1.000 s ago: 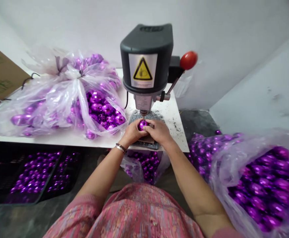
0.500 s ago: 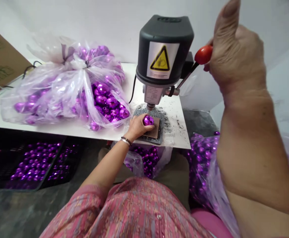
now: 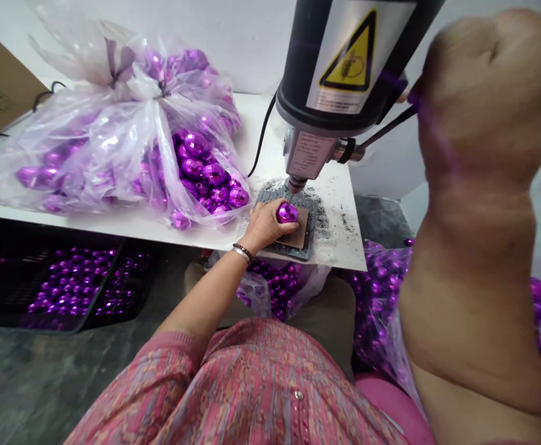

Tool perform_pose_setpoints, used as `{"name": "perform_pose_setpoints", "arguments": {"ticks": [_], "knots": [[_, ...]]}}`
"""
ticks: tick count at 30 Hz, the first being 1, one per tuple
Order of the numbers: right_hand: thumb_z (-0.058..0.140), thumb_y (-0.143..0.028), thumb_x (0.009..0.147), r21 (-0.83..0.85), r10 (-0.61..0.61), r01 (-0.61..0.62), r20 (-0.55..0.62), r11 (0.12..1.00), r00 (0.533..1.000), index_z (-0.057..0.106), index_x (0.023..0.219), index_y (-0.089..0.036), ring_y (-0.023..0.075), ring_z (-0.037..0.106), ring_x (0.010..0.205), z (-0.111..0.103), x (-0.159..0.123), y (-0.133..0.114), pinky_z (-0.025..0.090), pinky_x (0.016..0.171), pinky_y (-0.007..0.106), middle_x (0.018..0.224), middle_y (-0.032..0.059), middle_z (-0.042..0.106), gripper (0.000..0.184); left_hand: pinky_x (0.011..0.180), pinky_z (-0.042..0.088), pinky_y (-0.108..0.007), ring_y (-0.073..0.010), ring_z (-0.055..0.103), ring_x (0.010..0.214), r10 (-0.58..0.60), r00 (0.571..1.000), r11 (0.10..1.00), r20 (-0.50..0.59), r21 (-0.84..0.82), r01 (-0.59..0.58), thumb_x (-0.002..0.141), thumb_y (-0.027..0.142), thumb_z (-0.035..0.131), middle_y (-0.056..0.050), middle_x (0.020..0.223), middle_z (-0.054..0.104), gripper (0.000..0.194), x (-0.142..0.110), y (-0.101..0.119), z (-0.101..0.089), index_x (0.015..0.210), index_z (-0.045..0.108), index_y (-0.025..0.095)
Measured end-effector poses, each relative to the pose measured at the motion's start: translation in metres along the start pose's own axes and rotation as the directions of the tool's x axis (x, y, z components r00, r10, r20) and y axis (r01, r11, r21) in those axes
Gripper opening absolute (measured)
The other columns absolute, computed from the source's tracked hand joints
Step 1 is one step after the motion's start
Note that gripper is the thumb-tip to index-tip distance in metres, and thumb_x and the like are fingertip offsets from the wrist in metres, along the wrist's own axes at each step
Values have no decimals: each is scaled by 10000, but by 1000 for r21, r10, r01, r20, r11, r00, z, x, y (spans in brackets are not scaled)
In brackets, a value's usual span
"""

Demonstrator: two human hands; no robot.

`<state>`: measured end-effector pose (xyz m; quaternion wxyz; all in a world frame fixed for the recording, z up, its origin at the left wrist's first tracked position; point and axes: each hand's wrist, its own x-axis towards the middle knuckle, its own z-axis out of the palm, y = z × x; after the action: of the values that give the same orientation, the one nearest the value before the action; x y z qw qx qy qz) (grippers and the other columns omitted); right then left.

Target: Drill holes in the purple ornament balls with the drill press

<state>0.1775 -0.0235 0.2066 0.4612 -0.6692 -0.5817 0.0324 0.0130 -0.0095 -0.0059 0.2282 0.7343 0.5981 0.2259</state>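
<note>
My left hand (image 3: pixel 266 225), with bracelets at the wrist, pinches a shiny purple faceted ball (image 3: pixel 287 213) between thumb and fingers. It keeps the ball over a brown board (image 3: pixel 298 235) on the grey base (image 3: pixel 315 216) of a bench drill press (image 3: pixel 344 68). Just above the ball is the chuck (image 3: pixel 297 183); whether the bit touches the ball I cannot tell. High on the right, my right hand (image 3: pixel 488 93) is closed around the end of the drill press lever (image 3: pixel 386 131). Its fingers and the lever's knob are mostly hidden behind the hand.
Tied clear plastic bags (image 3: pixel 112 154) of purple balls cover the white table's (image 3: pixel 196 232) left part. Dark shavings lie around the base. Black crates (image 3: pixel 73 324) of balls stand at lower left. More bagged balls are at my lap and beside a pink seat (image 3: pixel 391 408).
The view has moved closer, so the drill press looks larger and its top is cut off. My right hand now covers the lever's red knob, which showed before. My left hand still holds the ball.
</note>
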Motion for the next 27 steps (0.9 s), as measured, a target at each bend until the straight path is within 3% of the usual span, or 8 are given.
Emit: {"name": "perform_pose_setpoints", "arguments": {"ticks": [3, 7, 13, 20, 27], "knots": [[311, -319, 937, -147, -31, 15, -107, 989, 994, 411, 753, -110, 72, 541, 970, -2, -30, 3, 398, 1005, 308, 884, 55, 525, 296, 1062, 443, -502, -371, 602, 1155, 12, 1000, 999, -13, -41, -12, 751, 402, 857, -86, 1152, 740, 568, 1, -2, 3, 1268, 691, 233], [342, -328, 917, -158, -100, 79, -127, 984, 987, 556, 908, -130, 49, 505, 887, -1, -58, 9, 414, 929, 263, 916, 53, 561, 292, 1071, 436, -504, -370, 591, 1164, 2, 1000, 999, -21, -54, -3, 750, 387, 857, -78, 1116, 730, 527, 0, -2, 3, 1229, 695, 236], [427, -376, 902, -160, -189, 159, -191, 974, 963, 583, 870, -127, 30, 437, 766, 10, -74, 31, 402, 819, 219, 850, 44, 536, 296, 1068, 431, -482, -352, 600, 1132, -1, 1000, 999, -17, -49, 0, 764, 373, 839, -73, 1089, 718, 512, -1, 0, 3, 1232, 690, 227], [332, -533, 973, -196, -279, 237, -224, 952, 934, 617, 911, -112, 33, 467, 781, 24, -96, 58, 400, 784, 222, 871, 47, 561, 512, 1057, 446, -453, -335, 605, 1130, -2, 1000, 999, -26, -39, 1, 756, 377, 842, -74, 1107, 722, 552, -1, 0, 3, 1257, 681, 210], [312, -588, 985, -142, -269, 237, -287, 961, 919, 574, 879, -144, 40, 478, 778, 38, -102, 67, 422, 774, 235, 846, 43, 547, 526, 1057, 450, -466, -344, 611, 1133, 2, 1000, 999, -28, -45, -3, 754, 391, 852, -80, 1110, 725, 557, -1, -1, 4, 1255, 687, 214]]}}
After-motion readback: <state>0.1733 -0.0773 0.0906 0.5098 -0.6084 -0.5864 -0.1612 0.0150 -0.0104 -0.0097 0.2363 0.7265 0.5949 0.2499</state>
